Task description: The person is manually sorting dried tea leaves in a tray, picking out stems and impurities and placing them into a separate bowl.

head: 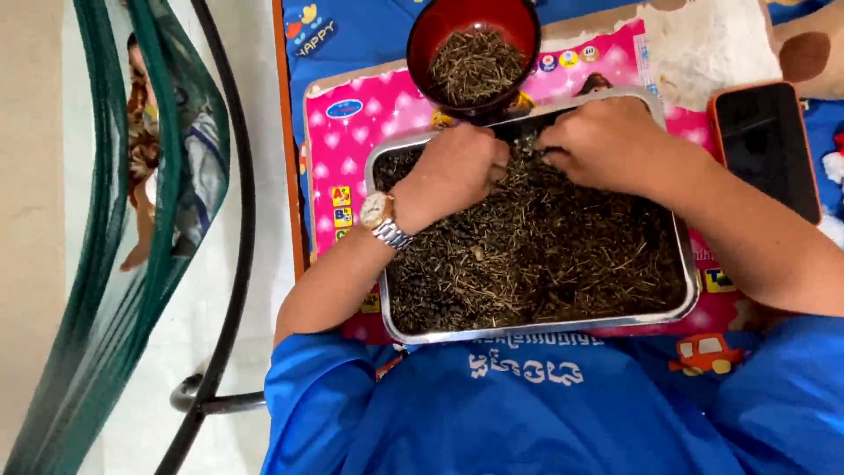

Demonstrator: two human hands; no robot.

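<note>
Dried herb stems point(545, 255), dark brown and mixed with thin pale twigs lying every way, fill a rectangular metal tray point(383, 290) that sits directly under both hands, its long axis running from the left hand's side across to the right hand's side. The left hand point(453, 171), with a wristwatch point(381, 216) on its wrist, is curled and dug into the heap at the tray's far edge; whether it grips anything I cannot tell. The right hand point(602, 145) lies just beside it, fingers bent down and bunched into the same stems, seemingly pinching at them, though the fingertips are hidden.

Just beyond the hands stands a dark red bowl point(440, 31) holding a smaller pile of the same stems. Under the tray lies a pink mat point(347, 136) with white hearts, small coloured square labels along the edge near the left wrist, and a blue oval label beyond the left hand. Past the right hand rests a dark phone point(765, 145) in an orange case. Well out from the left arm hangs a green hammock point(105, 290) on a black metal frame point(237, 264).
</note>
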